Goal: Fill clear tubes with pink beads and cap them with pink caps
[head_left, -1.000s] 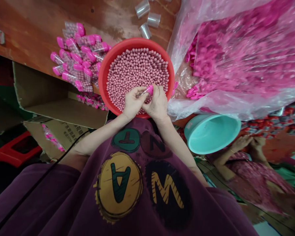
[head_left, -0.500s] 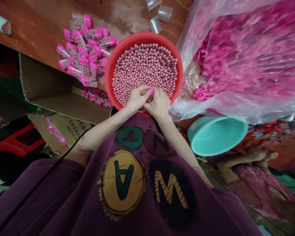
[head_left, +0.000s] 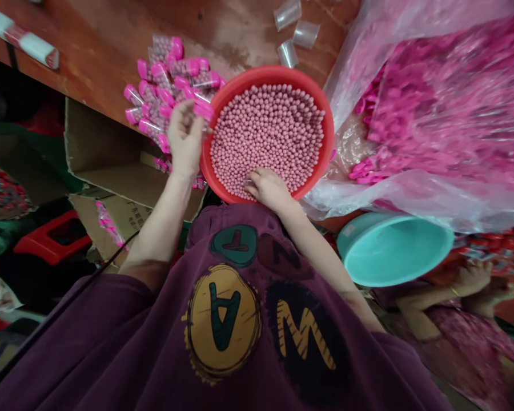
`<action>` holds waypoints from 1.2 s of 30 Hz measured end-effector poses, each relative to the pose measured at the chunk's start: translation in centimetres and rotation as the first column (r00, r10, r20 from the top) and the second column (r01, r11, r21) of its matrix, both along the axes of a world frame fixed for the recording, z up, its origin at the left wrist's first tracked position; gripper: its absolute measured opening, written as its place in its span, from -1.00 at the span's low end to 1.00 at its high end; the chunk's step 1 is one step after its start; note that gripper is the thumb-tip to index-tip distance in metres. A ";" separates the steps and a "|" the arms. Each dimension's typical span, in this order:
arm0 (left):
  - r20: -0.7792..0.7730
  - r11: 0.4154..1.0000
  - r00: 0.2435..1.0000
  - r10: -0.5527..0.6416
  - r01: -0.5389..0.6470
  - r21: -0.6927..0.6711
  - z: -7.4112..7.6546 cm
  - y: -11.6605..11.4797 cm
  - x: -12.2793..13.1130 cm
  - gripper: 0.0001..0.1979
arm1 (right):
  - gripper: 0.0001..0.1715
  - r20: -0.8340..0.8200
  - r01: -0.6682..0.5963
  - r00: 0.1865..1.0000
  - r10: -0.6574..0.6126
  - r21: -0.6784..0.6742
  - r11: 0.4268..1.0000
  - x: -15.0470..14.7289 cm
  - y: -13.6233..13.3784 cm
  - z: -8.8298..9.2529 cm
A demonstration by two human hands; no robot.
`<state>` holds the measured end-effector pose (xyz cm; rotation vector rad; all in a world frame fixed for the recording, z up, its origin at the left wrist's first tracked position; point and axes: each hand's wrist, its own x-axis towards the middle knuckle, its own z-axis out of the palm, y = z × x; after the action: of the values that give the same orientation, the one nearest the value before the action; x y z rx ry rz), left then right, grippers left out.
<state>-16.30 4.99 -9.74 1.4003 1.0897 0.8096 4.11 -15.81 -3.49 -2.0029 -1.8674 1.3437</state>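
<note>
- Swung the left hand (head_left: 185,137) away from the right hand (head_left: 270,187) since half a second earlier: off the middle of the red bowl (head_left: 278,74) and over to the heap of capped tubes (head_left: 165,96) just beside it.
- Kept the right hand at the near part of the bowl, with fingers curled down at the pink beads (head_left: 269,125).
- Left grip: partly spread, right at a pink-capped tube (head_left: 203,109) on the heap's bowl-side edge; could not tell from the blur whether grasped or released.
- Right grip: bent, with a faint clear glint at the tips; too small to tell as a clasped tube or not.
- Judged the step in hand as adding a filled tube to the heap, with gathering of beads perhaps begun on the right.
- Judged the next move to call for a gentle letting-go on the left, without rolling neighbouring tubes, and a steady reach on the right, without scattering beads.
- Saw three clear cylinders (head_left: 306,34) beyond the bowl on the surface (head_left: 103,45), pink plastic pieces (head_left: 454,103) under clear sheeting (head_left: 351,197) to the right, and a turquoise basin (head_left: 398,251) nearer.
- Noted a cardboard box (head_left: 111,171) below the heap, and a co-worker's hand (head_left: 473,278) well apart at far right.
- Found in the way: the bowl's raised rim between both hands, and crowded tubes around the left fingertips.
</note>
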 end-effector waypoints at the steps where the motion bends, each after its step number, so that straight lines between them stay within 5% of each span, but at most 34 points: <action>1: 0.024 0.996 0.999 -0.038 0.039 -0.079 0.8 -1.4 1.0 -0.39 | -0.65 -0.039 0.059 0.998 -0.059 0.001 0.998 0.3 -0.2 -0.5; 6: 0.127 0.913 0.967 -0.220 0.250 -0.322 3.8 -7.1 4.9 -0.40 | -0.51 -0.199 0.307 0.934 -0.296 0.026 0.951 1.6 -1.3 -2.2; 10: 0.150 0.872 0.958 -0.243 0.283 -0.398 4.1 -7.9 5.4 -0.47 | -0.42 -0.261 0.432 0.879 -0.398 0.085 0.898 1.7 -1.7 -2.6; 13: 0.175 0.854 0.943 -0.283 0.331 -0.401 4.2 -8.1 5.4 -0.44 | -0.25 -0.267 0.563 0.820 -0.506 0.216 0.798 1.8 -1.3 -1.9; 15: 0.197 0.846 0.933 -0.301 0.357 -0.396 4.3 -8.5 5.7 -0.40 | -0.07 -0.260 0.572 0.820 -0.511 0.310 0.760 1.8 -1.0 -0.9; 18: 0.225 0.839 0.927 -0.299 0.368 -0.401 4.8 -9.6 6.5 -0.39 | 0.10 -0.134 0.444 0.894 -0.427 0.379 0.812 1.3 -0.6 0.7; 26: 0.136 0.872 0.964 -0.227 0.264 -0.413 6.2 -12.1 8.7 -0.53 | -0.36 0.025 0.393 0.890 -0.455 0.464 0.794 0.6 -0.1 0.6; 30: 0.098 0.882 0.979 -0.179 0.203 -0.426 5.6 -13.1 9.2 -0.60 | -0.54 0.095 0.350 0.901 -0.424 0.420 0.838 1.1 0.0 0.7; 36: 0.028 0.866 0.974 -0.226 0.213 -0.453 3.8 -14.1 9.5 -0.65 | -0.48 0.028 0.398 0.908 -0.418 0.256 0.881 0.6 0.3 0.7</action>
<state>-6.77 -9.10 -5.91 1.1085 1.0336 0.3383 4.67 -15.49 -2.82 -2.1804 -1.4333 0.8825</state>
